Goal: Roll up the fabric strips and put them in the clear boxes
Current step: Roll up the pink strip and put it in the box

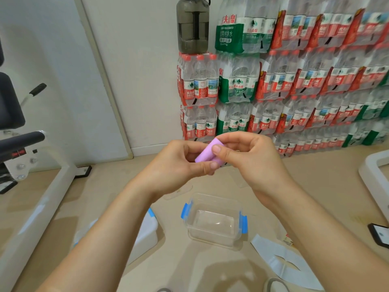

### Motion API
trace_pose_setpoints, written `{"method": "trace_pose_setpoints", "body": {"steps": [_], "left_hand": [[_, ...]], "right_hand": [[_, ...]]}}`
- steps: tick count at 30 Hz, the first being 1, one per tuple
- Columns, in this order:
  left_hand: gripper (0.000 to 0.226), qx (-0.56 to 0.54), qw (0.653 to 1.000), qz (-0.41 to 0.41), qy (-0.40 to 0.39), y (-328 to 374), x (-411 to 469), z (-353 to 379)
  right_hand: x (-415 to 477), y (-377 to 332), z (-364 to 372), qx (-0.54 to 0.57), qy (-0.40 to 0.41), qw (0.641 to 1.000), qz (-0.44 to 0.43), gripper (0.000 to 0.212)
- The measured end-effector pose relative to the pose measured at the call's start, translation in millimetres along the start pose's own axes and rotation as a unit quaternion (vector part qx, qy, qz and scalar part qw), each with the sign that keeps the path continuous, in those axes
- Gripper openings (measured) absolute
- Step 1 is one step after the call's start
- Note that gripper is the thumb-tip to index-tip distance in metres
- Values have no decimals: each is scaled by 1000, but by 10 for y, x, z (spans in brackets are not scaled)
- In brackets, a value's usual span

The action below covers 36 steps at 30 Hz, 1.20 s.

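Both hands up in front of the person, meeting over the floor.

- Left hand (179, 165): fingers curled round the near end of a small purple fabric roll (207, 153), thumb pressed along its underside.
- Right hand (242, 157): thumb laid on top of the roll, fingers folded behind it. The far end of the roll is covered by this hand.
- The roll looks tightly wound and lies tilted, its upper end toward the right hand. It is held in the air between the two hands, touching no box.

On the tan floor (210, 268):
- A clear box (214, 196) with blue clips on its two short sides stands open below the hands. Nothing shows inside it.
- A second box (147, 230) sits to its left, mostly hidden behind the left forearm; one blue clip shows at its edge. Cannot tell what it holds.
- A pale grey fabric strip (280, 262) lies flat and unrolled to the right of the open box, running under the right forearm.

Behind: shrink-wrapped packs of water bottles (294, 81) stacked against the wall, with a dark jug (192, 26) standing on the left stack. A white-framed exercise machine (37, 199) stands at the left.
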<state>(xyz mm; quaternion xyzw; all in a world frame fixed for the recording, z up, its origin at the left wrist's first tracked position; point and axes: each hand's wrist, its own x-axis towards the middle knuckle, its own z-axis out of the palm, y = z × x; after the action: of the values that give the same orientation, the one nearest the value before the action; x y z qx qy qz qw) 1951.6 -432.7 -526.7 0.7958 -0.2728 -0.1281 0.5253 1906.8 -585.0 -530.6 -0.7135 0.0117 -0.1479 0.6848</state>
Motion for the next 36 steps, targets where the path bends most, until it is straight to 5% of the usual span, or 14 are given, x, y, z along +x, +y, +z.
{"method": "trace_pose_setpoints", "body": {"steps": [15, 26, 33, 36], "left_hand": [[21, -110, 992, -34, 60, -88, 41, -76], [14, -64, 996, 5, 66, -49, 30, -25], [17, -300, 948, 44, 102, -104, 95, 184], [19, -297, 951, 28, 84, -87, 94, 242]], "right_hand": [[10, -13, -79, 22, -65, 994, 88, 10], [-13, -37, -49, 5, -28, 999, -15, 32], [-2, -4, 5, 141, -43, 989, 7, 19], [3, -10, -22, 137, -23, 990, 0, 13]]}}
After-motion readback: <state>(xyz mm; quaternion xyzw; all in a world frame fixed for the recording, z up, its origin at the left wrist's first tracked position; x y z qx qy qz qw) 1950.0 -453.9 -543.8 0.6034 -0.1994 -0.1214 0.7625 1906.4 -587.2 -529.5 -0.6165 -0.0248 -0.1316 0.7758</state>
